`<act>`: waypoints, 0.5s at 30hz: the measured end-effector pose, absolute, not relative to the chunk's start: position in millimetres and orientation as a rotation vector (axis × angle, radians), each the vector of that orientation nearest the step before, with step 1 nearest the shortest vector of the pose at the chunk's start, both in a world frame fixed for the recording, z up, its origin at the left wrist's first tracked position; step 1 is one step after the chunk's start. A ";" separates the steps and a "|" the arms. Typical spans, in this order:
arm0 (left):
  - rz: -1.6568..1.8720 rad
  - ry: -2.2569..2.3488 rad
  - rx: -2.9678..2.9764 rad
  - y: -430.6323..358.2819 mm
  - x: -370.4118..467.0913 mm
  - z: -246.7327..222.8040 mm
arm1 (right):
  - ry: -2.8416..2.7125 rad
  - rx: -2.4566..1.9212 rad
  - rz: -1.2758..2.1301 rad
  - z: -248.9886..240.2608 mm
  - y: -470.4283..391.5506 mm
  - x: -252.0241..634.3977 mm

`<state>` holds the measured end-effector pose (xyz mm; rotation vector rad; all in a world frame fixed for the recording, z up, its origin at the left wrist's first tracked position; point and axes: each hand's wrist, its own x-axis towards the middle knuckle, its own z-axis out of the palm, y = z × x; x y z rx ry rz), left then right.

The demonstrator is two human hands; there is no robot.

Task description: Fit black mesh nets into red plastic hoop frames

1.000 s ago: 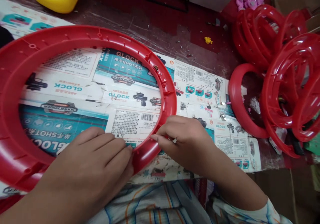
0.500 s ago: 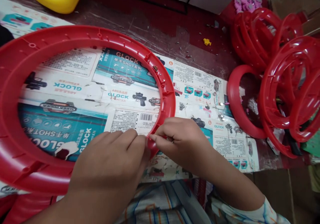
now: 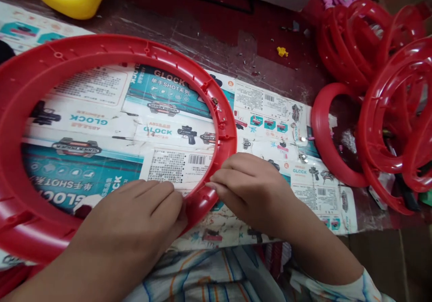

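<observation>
A large red plastic ring [image 3: 111, 50] lies with its ribbed, hollow side up, small posts and ribs showing along its channel. My left hand [image 3: 135, 221] is closed over the near part of the ring, its fingertips hidden. On the ring's near right edge, my right hand [image 3: 249, 189] has its fingers curled and pressed together against the rim. Whether a small part sits in those fingers I cannot tell. Small metal-looking bits [image 3: 214, 101] show in the channel beyond my right hand.
Printed cardboard [image 3: 162, 131] covers the work surface under the ring. More red rings [image 3: 371, 113] are heaped at the right. A yellow plastic part [image 3: 81, 0] lies at the upper left; a small yellow piece [image 3: 282, 51] and scattered screws lie beyond the cardboard.
The ring has turned a little clockwise. My left hand has shifted left, widening the gap between my hands, while my right hand stays at the rim.
</observation>
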<state>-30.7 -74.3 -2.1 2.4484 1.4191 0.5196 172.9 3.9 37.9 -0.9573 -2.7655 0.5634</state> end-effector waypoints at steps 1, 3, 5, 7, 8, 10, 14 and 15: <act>0.490 1.391 2.480 -75.1 -34.5 -2.9 | -2.762 -0.961 0.568 36.2 4.1 171.5; 0.439 1.342 2.578 -75.8 -40.6 -2.7 | -2.775 -0.939 0.555 31.8 3.7 168.5; 0.431 1.360 2.579 -75.5 -42.5 0.2 | -2.796 -0.901 0.504 27.9 1.9 165.8; 0.415 1.430 2.552 -73.9 -38.5 4.9 | -2.811 -0.891 0.454 25.5 -0.6 163.9; 0.406 1.473 2.545 -72.4 -34.6 7.4 | -2.811 -0.895 0.434 25.0 -1.8 163.3; 0.408 1.547 2.541 -68.0 -24.9 11.5 | -2.811 -0.906 0.410 24.9 -3.2 163.4; 0.450 1.535 2.551 -59.0 -11.6 12.9 | -2.768 -0.989 0.441 28.6 0.0 169.0; 0.466 1.519 2.570 -58.2 -11.2 11.6 | -2.751 -1.020 0.479 30.5 1.9 171.2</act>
